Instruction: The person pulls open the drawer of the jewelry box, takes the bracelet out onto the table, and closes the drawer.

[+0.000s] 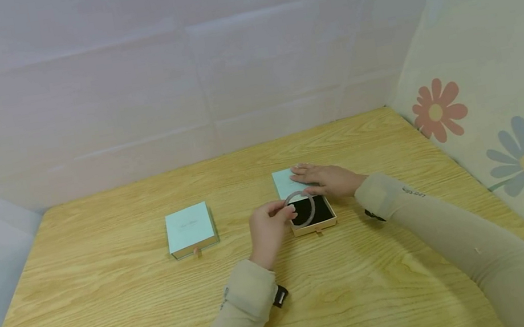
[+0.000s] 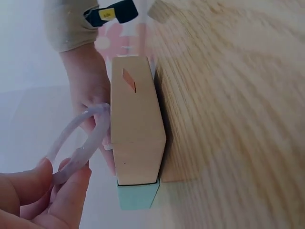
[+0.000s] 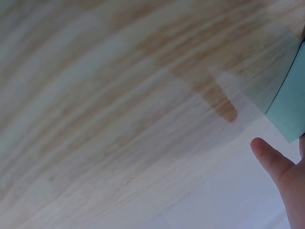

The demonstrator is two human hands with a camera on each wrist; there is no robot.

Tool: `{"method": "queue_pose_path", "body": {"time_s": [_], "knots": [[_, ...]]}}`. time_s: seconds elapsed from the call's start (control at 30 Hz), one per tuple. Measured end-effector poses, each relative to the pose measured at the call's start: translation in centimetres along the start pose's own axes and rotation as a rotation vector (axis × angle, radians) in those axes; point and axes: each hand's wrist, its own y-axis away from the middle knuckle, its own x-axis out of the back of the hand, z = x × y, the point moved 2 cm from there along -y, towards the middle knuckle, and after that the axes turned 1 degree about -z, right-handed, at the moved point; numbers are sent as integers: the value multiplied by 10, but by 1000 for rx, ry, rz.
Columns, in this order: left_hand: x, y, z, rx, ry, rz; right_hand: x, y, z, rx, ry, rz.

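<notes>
A pale, translucent lilac bangle [image 1: 313, 205] is pinched between the thumb and fingers of my left hand [image 1: 269, 229]. It is held tilted above a partly pulled-out drawer [image 1: 315, 228] with black lining. That drawer belongs to a light-blue gift box [image 1: 284, 183], whose sleeve lies behind it. My right hand [image 1: 331, 179] rests on the sleeve with fingers extended. The left wrist view shows the bangle [image 2: 86, 150] close beside the drawer's side, near the right hand. In the right wrist view, only part of the right hand [image 3: 286, 176] shows beside the blue box [image 3: 293, 107].
A second light-blue gift box [image 1: 189, 225], closed and with a small pull tab, lies on the wooden table [image 1: 124, 302] to the left. Behind the table hangs a pale cloth backdrop [image 1: 135, 92]. A flower-printed sheet [image 1: 489, 90] stands along the right edge.
</notes>
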Motion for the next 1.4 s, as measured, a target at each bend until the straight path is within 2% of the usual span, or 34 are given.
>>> {"method": "queue_pose_path", "body": {"time_s": [0.13,0.27,0.67,0.97,1.4], "knots": [[4,0,-4,59,139,9,0,-1,0,-3,-4,-4],[8,0,-6,108,241,16,0,-1,1,-7,-4,-1],[13,0,-11,216,423,84,-4,-1,5,-7,-6,9],[20,-2,-14,234,499,133,-4,-2,5,-13,-8,14],[32,-9,-12,249,479,164,-2,-2,3,-34,-9,3]]}}
